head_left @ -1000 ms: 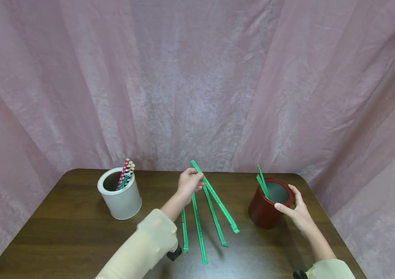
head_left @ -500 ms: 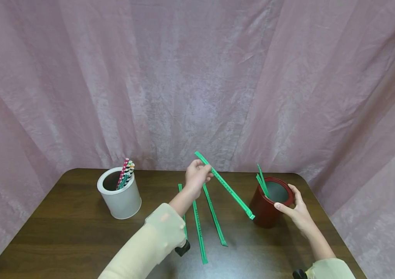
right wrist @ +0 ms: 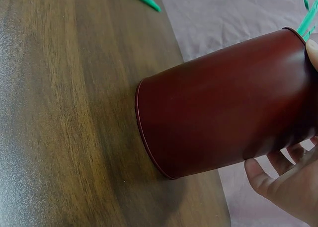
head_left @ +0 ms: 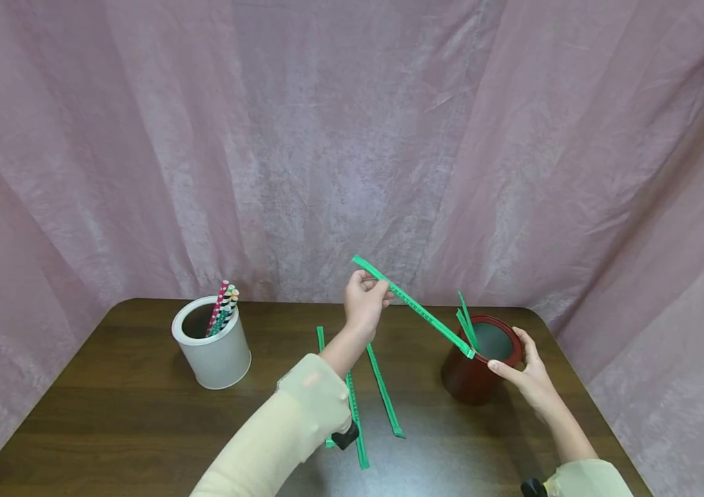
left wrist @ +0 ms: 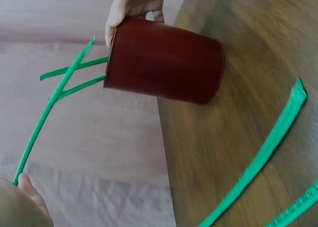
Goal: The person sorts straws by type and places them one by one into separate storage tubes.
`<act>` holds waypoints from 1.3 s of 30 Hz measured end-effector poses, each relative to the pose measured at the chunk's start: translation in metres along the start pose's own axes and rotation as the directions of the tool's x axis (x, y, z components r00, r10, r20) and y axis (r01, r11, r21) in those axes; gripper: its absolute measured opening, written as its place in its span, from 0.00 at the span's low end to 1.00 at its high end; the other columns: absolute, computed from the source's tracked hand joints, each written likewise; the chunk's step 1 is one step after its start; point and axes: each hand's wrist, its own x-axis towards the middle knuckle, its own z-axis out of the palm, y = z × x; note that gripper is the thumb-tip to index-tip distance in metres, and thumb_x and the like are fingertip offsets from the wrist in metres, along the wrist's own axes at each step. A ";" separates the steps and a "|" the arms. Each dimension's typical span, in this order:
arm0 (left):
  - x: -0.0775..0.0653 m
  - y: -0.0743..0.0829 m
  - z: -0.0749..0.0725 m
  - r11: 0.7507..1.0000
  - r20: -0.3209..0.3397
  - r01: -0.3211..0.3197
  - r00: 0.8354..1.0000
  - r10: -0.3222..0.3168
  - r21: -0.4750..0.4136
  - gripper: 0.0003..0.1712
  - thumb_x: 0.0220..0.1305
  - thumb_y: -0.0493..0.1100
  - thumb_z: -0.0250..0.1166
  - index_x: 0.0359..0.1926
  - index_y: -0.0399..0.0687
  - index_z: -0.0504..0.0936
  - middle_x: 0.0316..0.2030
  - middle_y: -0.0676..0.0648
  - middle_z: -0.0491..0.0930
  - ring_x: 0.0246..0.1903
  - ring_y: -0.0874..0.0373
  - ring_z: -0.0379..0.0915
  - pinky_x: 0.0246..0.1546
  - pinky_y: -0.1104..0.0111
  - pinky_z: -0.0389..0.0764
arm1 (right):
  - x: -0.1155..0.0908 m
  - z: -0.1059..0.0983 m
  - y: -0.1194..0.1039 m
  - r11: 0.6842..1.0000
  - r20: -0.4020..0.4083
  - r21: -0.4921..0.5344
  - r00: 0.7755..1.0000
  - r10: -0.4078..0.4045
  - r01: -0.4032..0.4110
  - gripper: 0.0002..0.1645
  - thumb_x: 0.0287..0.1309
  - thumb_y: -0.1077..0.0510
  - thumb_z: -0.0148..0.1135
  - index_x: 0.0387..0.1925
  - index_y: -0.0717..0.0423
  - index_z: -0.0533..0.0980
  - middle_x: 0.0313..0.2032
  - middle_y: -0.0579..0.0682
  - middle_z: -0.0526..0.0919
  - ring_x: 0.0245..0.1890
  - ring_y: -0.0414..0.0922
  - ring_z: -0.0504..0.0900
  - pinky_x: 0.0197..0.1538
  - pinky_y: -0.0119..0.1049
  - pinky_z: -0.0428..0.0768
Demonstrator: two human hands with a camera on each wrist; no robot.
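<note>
My left hand pinches a green paper-wrapped straw near its upper end. The straw slants down to the right. Its lower end overlaps the dark red cup's rim in the head view; the left wrist view shows that end just short of the mouth. My right hand grips the red cup by its rim and side, thumb at the front. More green straws stick out of the cup. Between the hands, other wrapped straws lie on the table, partly hidden by my left arm.
A white cup holding several patterned straws stands at the left on the brown wooden table. Pink curtains hang behind the table's far edge.
My left hand has lifted the green straw off the middle of the table and carried it up and right to the red cup. My right hand has stayed on the cup.
</note>
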 end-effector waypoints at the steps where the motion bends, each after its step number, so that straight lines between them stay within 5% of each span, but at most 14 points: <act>1: 0.000 0.000 0.002 1.000 -0.005 -0.010 1.000 0.010 -0.002 0.15 0.55 0.34 0.53 0.46 0.40 0.67 0.35 0.44 0.76 0.27 0.61 0.76 0.29 0.76 0.78 | 0.000 0.000 0.000 1.000 0.000 -0.001 1.000 0.001 -0.001 0.49 0.53 0.56 0.58 0.67 0.52 0.39 0.60 0.57 0.57 0.52 0.37 0.60 0.49 0.34 0.65; 6: -0.002 -0.001 0.014 0.998 -0.021 -0.066 0.998 0.066 0.025 0.13 0.56 0.34 0.53 0.44 0.41 0.68 0.33 0.46 0.74 0.29 0.58 0.76 0.32 0.70 0.79 | 0.000 0.000 0.000 1.000 0.004 0.004 1.000 0.002 -0.002 0.49 0.53 0.56 0.58 0.67 0.52 0.38 0.62 0.58 0.54 0.56 0.43 0.58 0.49 0.34 0.66; 12: -0.006 -0.004 0.027 0.990 -0.045 -0.094 0.994 0.099 0.108 0.12 0.57 0.36 0.55 0.43 0.44 0.69 0.35 0.47 0.75 0.28 0.59 0.77 0.29 0.69 0.79 | -0.001 0.000 0.000 0.999 0.013 0.042 1.000 -0.007 0.006 0.50 0.53 0.57 0.58 0.67 0.53 0.37 0.64 0.59 0.50 0.59 0.52 0.54 0.53 0.47 0.63; 25: -0.020 -0.020 0.058 0.956 -0.001 -0.181 0.983 0.186 0.233 0.06 0.54 0.35 0.55 0.35 0.43 0.72 0.31 0.46 0.80 0.27 0.59 0.80 0.23 0.76 0.76 | -0.001 0.001 0.001 1.000 -0.010 0.011 1.000 -0.006 0.006 0.49 0.52 0.57 0.59 0.66 0.54 0.39 0.62 0.58 0.53 0.56 0.45 0.59 0.44 0.21 0.65; 33: -0.029 -0.031 0.066 0.936 0.021 -0.156 0.987 0.157 0.317 0.02 0.53 0.39 0.58 0.29 0.45 0.75 0.26 0.48 0.81 0.24 0.64 0.77 0.20 0.77 0.73 | -0.002 0.001 0.002 1.000 -0.005 0.018 1.000 -0.012 0.013 0.48 0.52 0.57 0.58 0.66 0.54 0.39 0.62 0.58 0.54 0.55 0.44 0.59 0.44 0.21 0.64; 39: -0.035 -0.035 0.068 0.916 0.083 -0.149 0.988 0.127 0.372 0.06 0.58 0.43 0.58 0.32 0.45 0.78 0.30 0.48 0.82 0.31 0.60 0.78 0.27 0.74 0.75 | -0.002 0.001 0.003 1.000 -0.012 0.022 1.000 -0.016 0.017 0.48 0.52 0.57 0.59 0.66 0.53 0.40 0.62 0.58 0.54 0.54 0.41 0.59 0.44 0.21 0.64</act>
